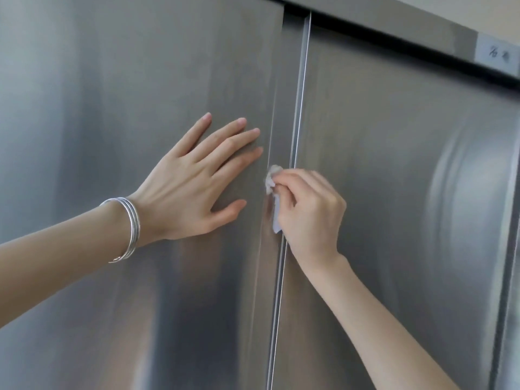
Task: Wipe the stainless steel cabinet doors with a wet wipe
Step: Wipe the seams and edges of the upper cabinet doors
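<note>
Two brushed stainless steel cabinet doors fill the view, the left door (112, 108) and the right door (394, 178), meeting at a vertical seam (295, 122). My left hand (197, 181) lies flat on the left door with straight, spread fingers, just left of the seam; silver bangles circle its wrist. My right hand (309, 209) pinches a crumpled white wet wipe (272, 181) and holds it against the seam's edge strip, right beside my left fingertips. Most of the wipe is hidden inside my fingers.
A dark gap and a steel frame run along the top of the doors. A small white label (498, 53) with handwriting is stuck on the frame at the upper right. Another vertical edge (506, 263) shows at the far right.
</note>
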`<state>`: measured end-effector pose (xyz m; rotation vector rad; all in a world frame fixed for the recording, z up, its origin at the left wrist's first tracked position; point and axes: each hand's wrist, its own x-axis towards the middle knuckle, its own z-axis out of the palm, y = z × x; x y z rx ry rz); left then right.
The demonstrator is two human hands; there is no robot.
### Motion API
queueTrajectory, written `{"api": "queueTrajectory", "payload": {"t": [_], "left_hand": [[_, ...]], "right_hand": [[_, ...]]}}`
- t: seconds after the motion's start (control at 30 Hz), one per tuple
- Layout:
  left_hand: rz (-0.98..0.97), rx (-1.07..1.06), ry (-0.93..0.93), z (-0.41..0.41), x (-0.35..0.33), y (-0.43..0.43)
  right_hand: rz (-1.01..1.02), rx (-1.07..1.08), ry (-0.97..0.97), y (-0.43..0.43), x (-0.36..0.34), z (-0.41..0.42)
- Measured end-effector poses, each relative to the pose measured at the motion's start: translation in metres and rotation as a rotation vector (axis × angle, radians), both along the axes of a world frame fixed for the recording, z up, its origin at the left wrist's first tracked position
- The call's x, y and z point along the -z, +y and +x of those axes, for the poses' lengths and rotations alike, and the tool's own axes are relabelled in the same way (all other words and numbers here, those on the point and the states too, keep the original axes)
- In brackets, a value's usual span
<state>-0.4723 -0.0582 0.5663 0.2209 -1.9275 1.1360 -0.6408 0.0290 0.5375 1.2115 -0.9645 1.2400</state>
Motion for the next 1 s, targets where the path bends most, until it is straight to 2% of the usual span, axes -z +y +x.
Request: {"api": "queueTrajectory", "payload": {"t": [0.07, 0.17, 0.23, 0.33, 0.43, 0.5, 0.57, 0.67, 0.73, 0.83, 1.0], "left_hand": [[0.031, 0.038, -0.009, -0.003, 0.012, 0.002], [0.057, 0.067, 0.003, -0.005, 0.023, 0.003], [0.019, 0.052, -0.002, -0.007, 0.025, 0.001], [0.004, 0.069, -0.020, -0.011, 0.038, -0.004], [0.005, 0.073, -0.066, -0.014, 0.062, -0.004], [-0.013, 0.081, -0.141, -0.013, 0.080, -0.005], [-0.058, 0.073, -0.219, -0.013, 0.096, -0.006], [-0.058, 0.067, -0.234, -0.011, 0.105, -0.007], [-0.052, 0.077, -0.233, -0.012, 0.104, -0.006], [-0.054, 0.108, -0.242, -0.009, 0.106, -0.007], [-0.057, 0.120, -0.297, -0.002, 0.118, -0.009]], "right_hand": [[0.033, -0.019, -0.068, -0.002, 0.056, 0.007], [0.168, -0.006, 0.084, 0.012, 0.145, 0.002], [0.218, 0.015, 0.153, 0.014, 0.144, -0.008], [0.141, 0.009, 0.064, 0.006, 0.123, -0.007], [0.111, -0.004, -0.037, 0.004, 0.161, 0.002], [0.174, -0.009, 0.020, 0.010, 0.188, 0.004], [0.209, 0.008, 0.058, 0.013, 0.181, -0.001], [0.127, 0.032, -0.022, 0.004, 0.163, -0.004], [0.091, 0.012, -0.084, 0.001, 0.189, 0.003], [0.135, -0.007, -0.041, 0.009, 0.232, 0.008], [0.053, -0.005, -0.120, -0.003, 0.201, 0.000]]}}
